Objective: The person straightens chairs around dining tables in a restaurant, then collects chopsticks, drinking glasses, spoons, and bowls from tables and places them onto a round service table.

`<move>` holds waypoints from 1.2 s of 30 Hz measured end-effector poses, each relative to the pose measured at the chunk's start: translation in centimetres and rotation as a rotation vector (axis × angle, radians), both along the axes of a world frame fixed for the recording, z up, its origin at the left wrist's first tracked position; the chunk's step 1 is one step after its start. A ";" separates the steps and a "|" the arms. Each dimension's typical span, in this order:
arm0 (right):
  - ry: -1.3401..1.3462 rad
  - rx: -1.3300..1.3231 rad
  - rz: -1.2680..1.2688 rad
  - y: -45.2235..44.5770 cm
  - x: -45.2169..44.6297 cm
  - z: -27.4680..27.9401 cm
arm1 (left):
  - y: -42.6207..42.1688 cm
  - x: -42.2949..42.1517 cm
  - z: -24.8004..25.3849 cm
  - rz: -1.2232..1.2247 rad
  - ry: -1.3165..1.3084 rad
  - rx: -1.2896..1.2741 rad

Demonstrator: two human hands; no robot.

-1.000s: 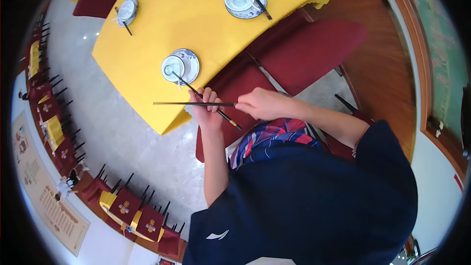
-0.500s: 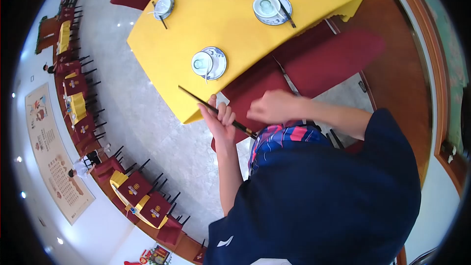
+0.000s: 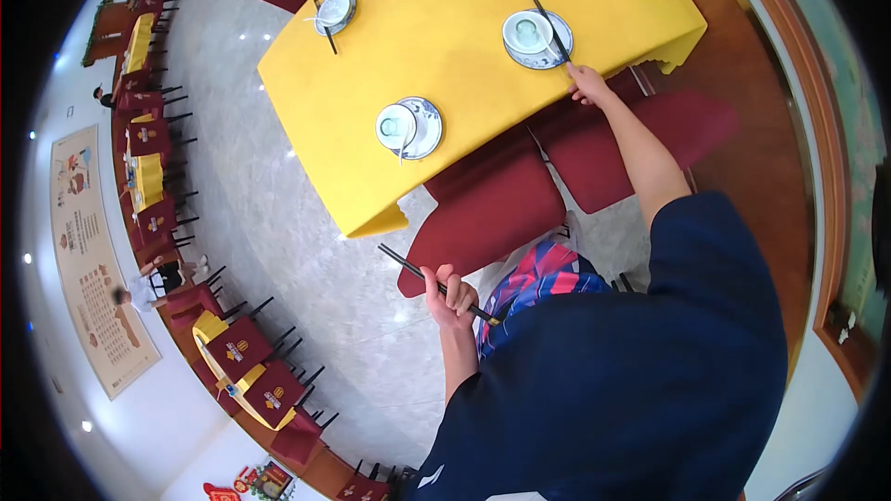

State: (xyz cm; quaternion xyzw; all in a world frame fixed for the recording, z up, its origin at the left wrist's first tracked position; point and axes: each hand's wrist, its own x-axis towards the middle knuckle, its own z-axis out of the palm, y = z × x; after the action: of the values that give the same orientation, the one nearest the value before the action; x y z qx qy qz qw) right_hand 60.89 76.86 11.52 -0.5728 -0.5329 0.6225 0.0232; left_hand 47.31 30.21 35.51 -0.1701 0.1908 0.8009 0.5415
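Note:
My left hand point(image 3: 451, 297) is closed around a pair of dark chopsticks point(image 3: 406, 263), held low in front of my body off the table's near corner. Reaching over the table edge, my right hand point(image 3: 587, 84) pinches the near end of another pair of black chopsticks point(image 3: 548, 19). Those chopsticks lie across a blue-and-white plate point(image 3: 562, 30), beside a white bowl with a clear glass in it point(image 3: 527, 32). Closer to me, a second patterned plate point(image 3: 429, 128) carries a bowl and glass point(image 3: 395, 127) with a white spoon point(image 3: 404, 150).
A yellow cloth point(image 3: 427, 46) covers the table. Red-covered chairs point(image 3: 492, 213) stand along its near side. Another place setting point(image 3: 335, 12) with chopsticks sits at the far left. More red chairs point(image 3: 237, 346) line the wall, where a person in white point(image 3: 139, 289) is visible.
My right hand has moved from in front of my body to the chopsticks on the far right plate. My left hand, still holding chopsticks, has lowered and shifted slightly right.

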 end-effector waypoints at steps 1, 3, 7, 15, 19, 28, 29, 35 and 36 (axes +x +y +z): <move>0.028 -0.033 -0.041 -0.2 -0.4 -0.5 | 0.3 0.0 0.5 -0.013 0.027 -0.038; 0.079 -0.042 -0.082 -0.5 -1.0 -1.3 | 0.4 -0.4 0.3 0.016 0.037 0.036; 0.160 0.017 -0.219 -0.7 -0.6 -1.3 | -0.5 -1.2 -0.3 0.068 -0.015 0.121; 0.592 0.225 -0.697 -8.9 2.3 11.1 | -3.8 -6.3 -2.7 -0.093 0.105 0.085; 0.856 0.377 -0.367 -25.8 -1.4 23.9 | -6.9 -9.1 -0.4 -0.197 0.350 -0.107; 0.704 -0.021 0.469 -58.7 -16.4 24.9 | -21.0 -19.3 2.3 0.056 0.524 -0.020; 0.548 0.048 0.745 -60.2 -18.1 24.5 | -22.8 -20.9 1.4 0.057 0.743 -0.299; 0.207 0.139 1.224 -63.9 -26.1 22.1 | -28.9 -26.9 -3.7 0.146 0.994 -0.685; 0.173 0.245 1.301 -64.6 -27.7 21.4 | -29.6 -28.0 -2.8 0.160 0.985 -0.685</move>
State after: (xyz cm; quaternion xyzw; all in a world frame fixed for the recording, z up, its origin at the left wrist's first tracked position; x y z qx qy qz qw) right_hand 33.15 12.21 32.97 -0.0756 -0.8328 0.4883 -0.2495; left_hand 19.30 0.63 32.69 0.0421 0.6527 0.7167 0.2419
